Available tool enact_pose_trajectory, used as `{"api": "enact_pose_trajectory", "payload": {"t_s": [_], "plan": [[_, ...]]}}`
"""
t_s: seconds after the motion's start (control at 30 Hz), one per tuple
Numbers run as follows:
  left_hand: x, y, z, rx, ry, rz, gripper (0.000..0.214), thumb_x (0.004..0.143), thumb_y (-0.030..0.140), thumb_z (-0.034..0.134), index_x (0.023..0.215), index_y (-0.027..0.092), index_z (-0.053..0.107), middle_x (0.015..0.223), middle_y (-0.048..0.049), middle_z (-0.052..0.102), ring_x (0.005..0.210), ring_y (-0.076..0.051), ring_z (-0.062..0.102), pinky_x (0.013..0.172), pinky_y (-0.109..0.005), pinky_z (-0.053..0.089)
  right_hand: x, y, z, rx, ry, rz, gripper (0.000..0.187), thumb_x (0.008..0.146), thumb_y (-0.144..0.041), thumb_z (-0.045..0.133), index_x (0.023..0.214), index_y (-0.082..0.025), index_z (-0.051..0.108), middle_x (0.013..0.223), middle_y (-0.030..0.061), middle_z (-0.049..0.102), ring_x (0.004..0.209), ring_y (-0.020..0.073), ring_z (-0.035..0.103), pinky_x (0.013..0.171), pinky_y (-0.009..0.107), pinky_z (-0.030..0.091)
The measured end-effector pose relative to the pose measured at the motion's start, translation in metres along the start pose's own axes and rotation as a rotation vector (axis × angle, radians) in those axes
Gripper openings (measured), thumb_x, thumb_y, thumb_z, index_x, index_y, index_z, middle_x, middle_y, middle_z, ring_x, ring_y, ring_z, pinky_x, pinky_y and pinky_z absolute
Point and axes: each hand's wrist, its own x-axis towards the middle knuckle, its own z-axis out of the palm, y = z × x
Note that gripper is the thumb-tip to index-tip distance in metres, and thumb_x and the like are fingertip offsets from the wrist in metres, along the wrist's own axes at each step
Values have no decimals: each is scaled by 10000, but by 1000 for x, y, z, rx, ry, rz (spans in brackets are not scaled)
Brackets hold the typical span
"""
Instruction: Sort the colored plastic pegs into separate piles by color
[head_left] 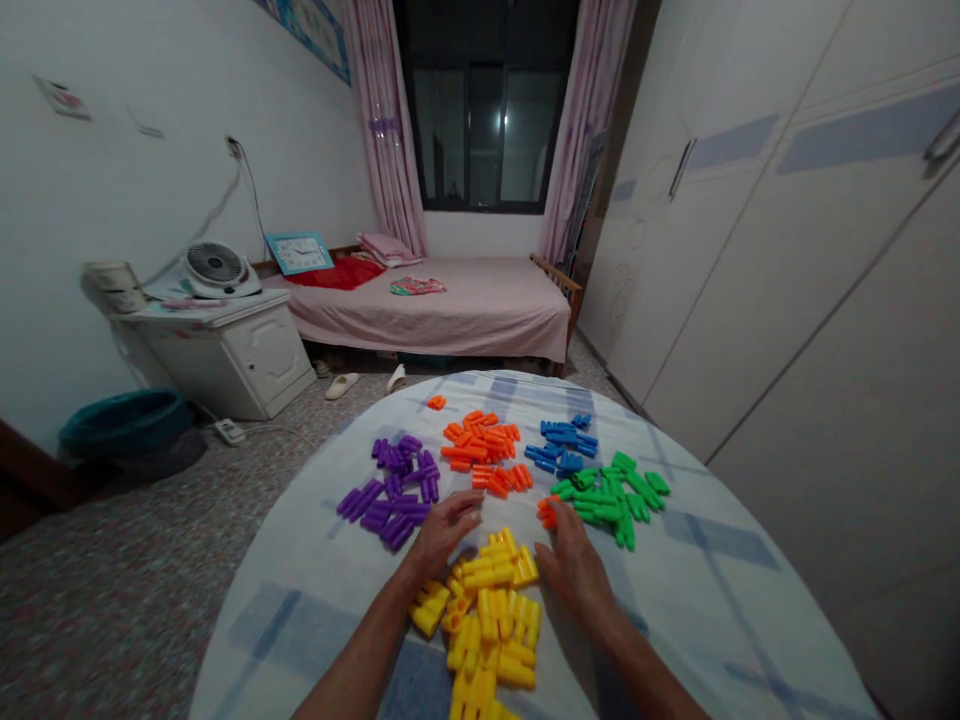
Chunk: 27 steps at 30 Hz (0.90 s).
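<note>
My left hand (446, 532) hovers over the table between the purple plastic toy pieces (397, 490) and the yellow plastic toy pieces (495, 610), fingers slightly bent and apart, nothing seen in them. At the left edge of the green pieces (615, 495), my right hand (576, 565) has its fingers closed on an orange plastic toy piece (548, 513), partly hidden by the fingertips. Beyond both hands lie a pile of orange pieces (484, 445) and a pile of blue pieces (562, 442). The yellow pile lies between my forearms, closest to me.
The piles rest on a round table with a white and blue checked cloth (300, 540). A small orange cluster (436, 402) sits apart near the far edge. Beyond stand a bed (480, 300), a white cabinet (262, 350) with a fan (217, 265), and a wardrobe (720, 250) to the right.
</note>
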Motion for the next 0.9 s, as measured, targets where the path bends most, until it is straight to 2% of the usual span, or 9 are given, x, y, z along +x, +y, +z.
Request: {"api": "enact_pose_trajectory", "payload": {"t_s": [0.17,0.27,0.43,0.57,0.67,0.73,0.8,0.9], "plan": [[2,2,-8,-158,7,-134,386,762,439,630,1033,165,652,1101,-105,664,1047,-224,608,947,-387,471,34,-10,33,14,20,-7,640,661,-167,550,1291,-158,442,1347,148,452,1271,295,403,1037,447,374],[3,2,-10,-229,-12,-157,391,759,466,635,1017,172,653,1071,-106,668,1036,-226,612,925,-375,478,60,-19,47,61,36,-32,583,659,-149,547,1237,-162,469,1232,136,514,1153,267,488,965,427,430],[4,2,-9,-350,-16,-203,395,734,444,684,1014,166,659,1078,-120,665,1044,-244,606,910,-372,480,101,-25,59,58,16,-51,372,708,-127,481,1075,-160,529,1035,95,549,969,218,533,875,373,462],[4,3,-9,-379,-8,-225,384,725,429,701,1004,168,665,1082,-123,666,1046,-254,604,909,-382,480,120,-24,59,26,-9,-59,389,715,-116,471,1097,-162,528,1074,102,547,991,217,537,871,358,465],[4,3,-9,-376,7,-254,401,708,434,713,1002,166,663,1084,-127,667,1043,-259,608,914,-397,478,118,-17,43,-43,-33,-107,490,729,-150,525,1216,-169,479,1257,129,487,1124,240,502,910,368,451],[4,5,-9,-369,18,-273,414,702,437,715,1010,166,659,1082,-127,669,1039,-261,612,912,-403,479,112,-8,22,-157,-32,-146,499,766,-191,539,1259,-183,463,1350,135,434,1191,256,468,938,389,433],[3,7,-9,-355,21,-287,422,704,438,711,1023,168,655,1084,-127,670,1040,-260,615,906,-398,483,110,8,-6,-283,-2,-131,433,810,-249,523,1239,-194,496,1337,130,465,1185,266,477,936,409,426],[3,10,-9,-332,8,-285,416,715,435,700,1031,169,651,1079,-123,673,1032,-251,621,897,-376,489,118,41,-48,-447,128,3,394,866,-350,459,1206,-165,531,1257,142,540,1157,286,492,938,445,404]]}}
